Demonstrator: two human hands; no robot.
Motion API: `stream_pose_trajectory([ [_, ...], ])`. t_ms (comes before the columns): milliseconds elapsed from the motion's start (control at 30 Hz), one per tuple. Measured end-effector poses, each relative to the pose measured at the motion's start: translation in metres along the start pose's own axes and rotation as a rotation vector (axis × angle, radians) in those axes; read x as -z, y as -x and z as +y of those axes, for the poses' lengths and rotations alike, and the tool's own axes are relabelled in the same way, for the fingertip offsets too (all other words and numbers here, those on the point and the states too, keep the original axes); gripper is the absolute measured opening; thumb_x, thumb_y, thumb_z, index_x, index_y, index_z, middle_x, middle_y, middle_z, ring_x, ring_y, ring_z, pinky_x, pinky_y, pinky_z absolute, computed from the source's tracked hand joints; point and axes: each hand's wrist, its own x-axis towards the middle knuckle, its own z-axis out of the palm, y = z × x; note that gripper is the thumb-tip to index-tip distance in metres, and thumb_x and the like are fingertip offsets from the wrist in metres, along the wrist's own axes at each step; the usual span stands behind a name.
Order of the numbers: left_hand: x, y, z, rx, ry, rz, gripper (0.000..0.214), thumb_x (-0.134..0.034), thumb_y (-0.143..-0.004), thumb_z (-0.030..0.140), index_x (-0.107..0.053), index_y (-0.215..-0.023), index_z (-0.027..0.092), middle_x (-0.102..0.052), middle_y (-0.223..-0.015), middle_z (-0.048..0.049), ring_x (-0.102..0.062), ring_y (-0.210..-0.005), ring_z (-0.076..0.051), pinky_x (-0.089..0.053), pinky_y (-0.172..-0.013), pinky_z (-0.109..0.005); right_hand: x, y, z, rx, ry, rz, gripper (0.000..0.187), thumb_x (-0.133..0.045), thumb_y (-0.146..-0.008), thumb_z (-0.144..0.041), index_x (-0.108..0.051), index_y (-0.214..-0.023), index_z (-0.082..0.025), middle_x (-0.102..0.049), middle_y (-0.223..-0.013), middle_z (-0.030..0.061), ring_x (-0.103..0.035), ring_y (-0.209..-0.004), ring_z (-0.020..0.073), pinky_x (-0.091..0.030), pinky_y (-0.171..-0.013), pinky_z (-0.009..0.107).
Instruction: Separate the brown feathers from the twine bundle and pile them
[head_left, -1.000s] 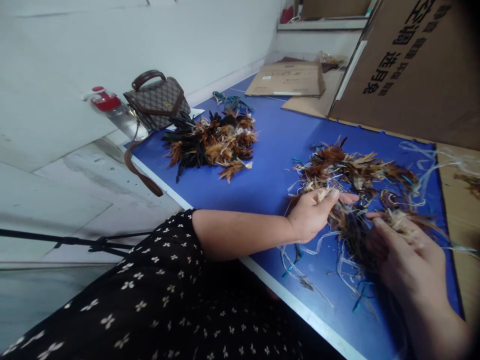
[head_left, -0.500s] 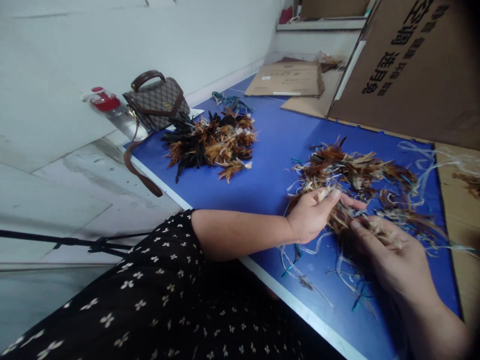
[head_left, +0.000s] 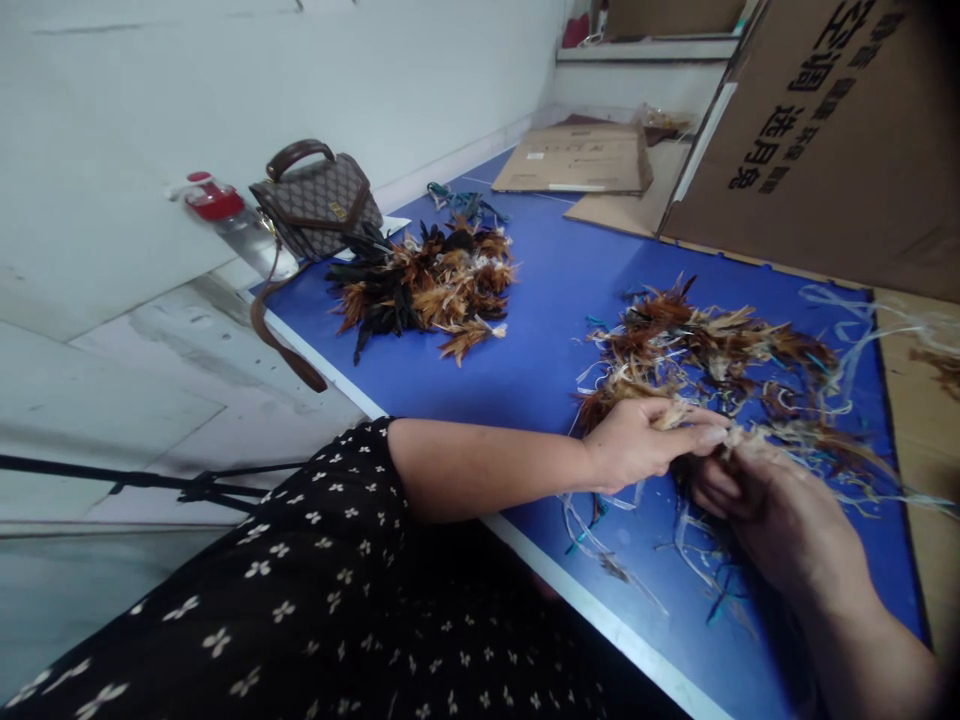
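Observation:
Brown and tan feathers (head_left: 697, 335) lie in a loose, stringy pile on the blue tabletop (head_left: 525, 385). At the near side of that pile, my left hand (head_left: 637, 440) is closed on a pale tuft of feathers (head_left: 673, 413), thumb and fingers pinched together. My right hand (head_left: 787, 510) meets it from the right with curled fingers, closed on the fluffy ends of feathers (head_left: 742, 440); exactly what it grips is partly hidden. Loose white strings and teal threads (head_left: 724, 595) lie below the hands.
Black and orange feather bunches (head_left: 435, 280) lie farther left. Behind them stand a patterned handbag (head_left: 319, 205) and a red-capped bottle (head_left: 232, 220). Flat cardboard (head_left: 574, 165) rests at the back, and a tall cardboard panel (head_left: 825, 150) stands at right.
My hands have come together. The left hand shifted slightly right, its thumb now reaching the right hand, which has turned and curled its fingers inward.

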Motion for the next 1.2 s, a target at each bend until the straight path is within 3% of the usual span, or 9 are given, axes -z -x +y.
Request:
stream_pose_trajectory([
  [100, 0.003, 0.0, 0.001, 0.027, -0.044, -0.12, 0.061, -0.097, -0.092, 0.06, -0.09, -0.136, 0.018, -0.069, -0.077, 0.0003, -0.04, -0.056, -0.008, -0.025, -0.051, -0.028, 0.001, 0.0, 0.004, 0.003, 0.003, -0.02, 0.052, -0.092, -0.091, -0.07, -0.065, -0.08, -0.026, -0.04, -0.064, -0.0043, -0.032, -0.057, 0.0136, -0.033, -0.051, 0.032],
  [200, 0.004, 0.001, 0.003, 0.032, -0.042, -0.122, 0.068, -0.1, -0.087, 0.065, -0.091, -0.135, 0.018, -0.071, -0.083, -0.0012, -0.038, -0.058, -0.007, -0.023, -0.052, -0.028, 0.002, 0.002, 0.006, 0.02, 0.025, -0.032, 0.049, -0.09, -0.096, -0.069, -0.071, -0.085, -0.025, -0.044, -0.067, -0.003, -0.037, -0.059, 0.0136, -0.035, -0.052, 0.031],
  [333, 0.003, 0.0, 0.004, -0.005, 0.038, -0.069, 0.062, -0.094, -0.093, 0.066, -0.09, -0.13, 0.016, -0.048, -0.066, 0.0072, -0.029, -0.056, -0.007, -0.018, -0.053, -0.029, 0.004, 0.005, 0.001, 0.043, 0.041, 0.0, 0.046, -0.094, -0.092, -0.067, -0.08, -0.093, -0.023, -0.044, -0.064, -0.0038, -0.04, -0.056, 0.0127, -0.035, -0.05, 0.029],
  [433, 0.003, -0.003, 0.007, -0.076, 0.12, 0.01, 0.052, -0.09, -0.098, 0.06, -0.089, -0.123, 0.015, -0.033, -0.064, 0.0104, -0.026, -0.057, -0.008, -0.018, -0.055, -0.029, 0.006, 0.005, -0.001, 0.067, 0.037, 0.069, 0.048, -0.101, -0.085, -0.065, -0.081, -0.095, -0.022, -0.045, -0.062, -0.0048, -0.04, -0.054, 0.0109, -0.035, -0.049, 0.027],
  [600, 0.004, -0.007, 0.009, -0.151, 0.214, 0.057, 0.045, -0.086, -0.102, 0.062, -0.082, -0.11, 0.018, -0.03, -0.066, 0.0108, -0.023, -0.057, -0.008, -0.018, -0.055, -0.028, 0.009, 0.002, -0.005, 0.196, 0.017, 0.31, 0.052, -0.108, -0.077, -0.063, -0.079, -0.091, -0.022, -0.043, -0.059, -0.0065, -0.038, -0.051, 0.0085, -0.032, -0.049, 0.025],
  [667, 0.005, -0.009, 0.007, -0.159, 0.22, 0.079, 0.044, -0.082, -0.106, 0.062, -0.078, -0.103, 0.019, -0.033, -0.066, 0.0101, -0.026, -0.057, -0.008, -0.02, -0.054, -0.027, 0.009, 0.0, -0.006, 0.248, 0.005, 0.395, 0.053, -0.108, -0.076, -0.063, -0.076, -0.09, -0.023, -0.044, -0.059, -0.0071, -0.037, -0.05, 0.0081, -0.03, -0.049, 0.025],
  [767, 0.005, -0.014, 0.002, -0.185, 0.18, 0.133, 0.045, -0.075, -0.112, 0.061, -0.071, -0.093, 0.02, -0.048, -0.069, 0.0057, -0.042, -0.061, -0.009, -0.033, -0.058, -0.026, 0.008, -0.001, -0.006, 0.276, 0.004, 0.426, 0.054, -0.107, -0.079, -0.064, -0.074, -0.09, -0.023, -0.043, -0.06, -0.008, -0.036, -0.05, 0.0066, -0.028, -0.049, 0.024],
  [933, 0.004, -0.022, -0.004, -0.218, 0.162, 0.176, 0.045, -0.065, -0.119, 0.051, -0.069, -0.089, 0.019, -0.076, -0.092, -0.0037, -0.069, -0.083, -0.012, -0.056, -0.085, -0.029, 0.002, 0.0, -0.005, 0.274, 0.016, 0.413, 0.057, -0.106, -0.08, -0.069, -0.077, -0.093, -0.021, -0.043, -0.06, -0.0077, -0.037, -0.051, 0.0072, -0.027, -0.049, 0.025],
  [1200, 0.004, -0.018, -0.004, -0.107, 0.242, 0.017, 0.049, -0.081, -0.107, 0.066, -0.075, -0.103, 0.018, -0.076, -0.084, -0.001, -0.073, -0.074, -0.014, -0.063, -0.082, -0.032, 0.001, 0.005, -0.006, 0.197, 0.055, 0.331, 0.057, -0.106, -0.078, -0.07, -0.081, -0.095, -0.022, -0.044, -0.06, -0.0061, -0.038, -0.052, 0.0086, -0.029, -0.048, 0.024],
])
